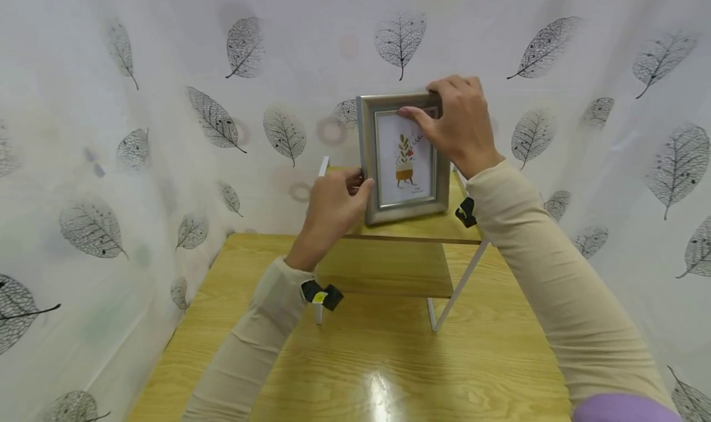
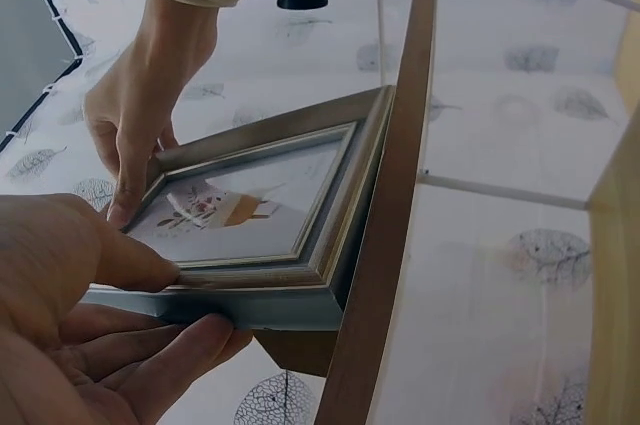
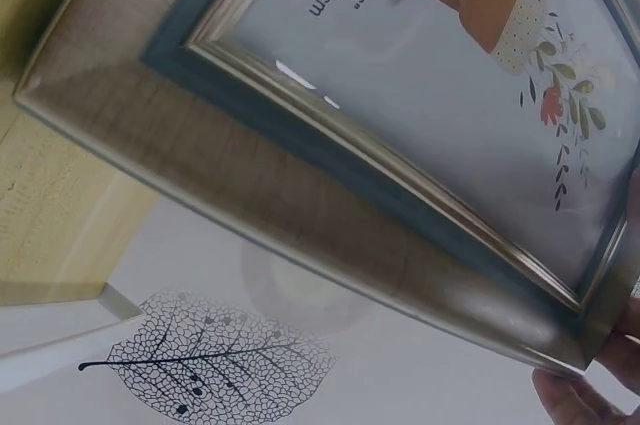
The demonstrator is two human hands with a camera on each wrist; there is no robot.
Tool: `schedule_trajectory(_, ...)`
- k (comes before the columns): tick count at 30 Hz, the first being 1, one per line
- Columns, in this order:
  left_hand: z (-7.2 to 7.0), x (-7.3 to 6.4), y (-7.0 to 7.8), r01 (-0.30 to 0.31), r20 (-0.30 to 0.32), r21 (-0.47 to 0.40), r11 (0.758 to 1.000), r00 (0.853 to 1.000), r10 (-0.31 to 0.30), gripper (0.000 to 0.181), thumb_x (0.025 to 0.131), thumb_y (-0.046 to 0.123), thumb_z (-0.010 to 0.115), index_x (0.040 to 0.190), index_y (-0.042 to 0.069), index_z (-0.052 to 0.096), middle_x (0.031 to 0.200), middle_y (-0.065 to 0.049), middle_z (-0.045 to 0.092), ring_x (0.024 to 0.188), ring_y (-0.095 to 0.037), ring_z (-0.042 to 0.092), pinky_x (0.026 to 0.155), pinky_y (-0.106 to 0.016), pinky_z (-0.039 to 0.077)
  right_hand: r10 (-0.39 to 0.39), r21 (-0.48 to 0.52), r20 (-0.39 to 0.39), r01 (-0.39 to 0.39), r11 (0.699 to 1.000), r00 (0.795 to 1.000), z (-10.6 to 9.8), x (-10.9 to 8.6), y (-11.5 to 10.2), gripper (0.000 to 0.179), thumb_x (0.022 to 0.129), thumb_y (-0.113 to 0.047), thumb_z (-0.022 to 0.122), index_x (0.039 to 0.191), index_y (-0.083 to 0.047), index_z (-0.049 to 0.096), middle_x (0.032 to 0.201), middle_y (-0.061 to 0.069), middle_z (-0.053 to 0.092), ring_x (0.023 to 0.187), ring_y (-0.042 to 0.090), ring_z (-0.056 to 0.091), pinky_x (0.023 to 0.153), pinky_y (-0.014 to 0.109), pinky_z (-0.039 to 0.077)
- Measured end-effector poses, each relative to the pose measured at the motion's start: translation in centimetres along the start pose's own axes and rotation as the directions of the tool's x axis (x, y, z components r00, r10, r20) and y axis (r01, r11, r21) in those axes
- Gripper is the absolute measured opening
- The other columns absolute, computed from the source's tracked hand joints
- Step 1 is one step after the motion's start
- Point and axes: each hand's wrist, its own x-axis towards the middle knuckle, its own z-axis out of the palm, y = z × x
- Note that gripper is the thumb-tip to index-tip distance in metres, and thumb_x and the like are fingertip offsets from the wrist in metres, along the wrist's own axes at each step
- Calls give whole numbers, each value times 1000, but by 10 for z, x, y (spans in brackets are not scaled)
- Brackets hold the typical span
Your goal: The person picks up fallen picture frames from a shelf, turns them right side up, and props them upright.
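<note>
A silvery picture frame (image 1: 408, 163) with a potted-plant print stands upright on the top board (image 1: 461, 221) of a small two-tier shelf. My left hand (image 1: 336, 203) pinches its left side, thumb at the front and fingers behind, as the left wrist view shows along the frame's edge (image 2: 260, 310). At the upper right corner my right hand (image 1: 461, 119) grips the frame, its thumb over the front and the other fingers over the top edge. In the right wrist view the print (image 3: 430, 95) reads 4"x6", and fingertips (image 3: 565, 395) show at the corner.
The shelf's lower board (image 1: 389, 268) sits below, between slanted white metal legs (image 1: 458, 289). It stands on a wood-grain table (image 1: 344, 360). A pale curtain (image 1: 328, 58) with leaf prints hangs behind and at both sides.
</note>
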Motion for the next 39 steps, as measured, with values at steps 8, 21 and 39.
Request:
schedule_trajectory(8, -1, 3, -2, 4, 3, 19, 1000, 1000, -4, 22, 99, 16, 66, 112, -1, 74, 107, -15, 75, 98, -25, 74, 85, -34, 60, 20, -83, -19, -22, 996, 1000, -4, -6, -6, 65, 88, -51, 76, 111, 10, 68, 106, 25, 68, 103, 41, 54, 93, 48, 45)
schedule_trajectory(21, -2, 5, -3, 1, 14, 33, 999, 1000, -1, 27, 100, 15, 65, 121, -3, 70, 112, -16, 74, 101, -27, 73, 88, -37, 59, 96, -152, -8, -96, 984, 995, -10, -11, -18, 70, 88, -55, 74, 114, 10, 67, 109, 25, 66, 107, 42, 53, 90, 49, 48)
schedule_trajectory(39, -1, 6, -4, -2, 21, 36, 999, 1000, 1, 28, 101, 15, 64, 122, -4, 69, 111, -17, 74, 97, -27, 73, 84, -36, 60, 92, -167, -31, -96, 981, 995, -11, -13, -20, 71, 89, -56, 73, 113, 11, 67, 108, 27, 66, 105, 43, 53, 88, 50, 49)
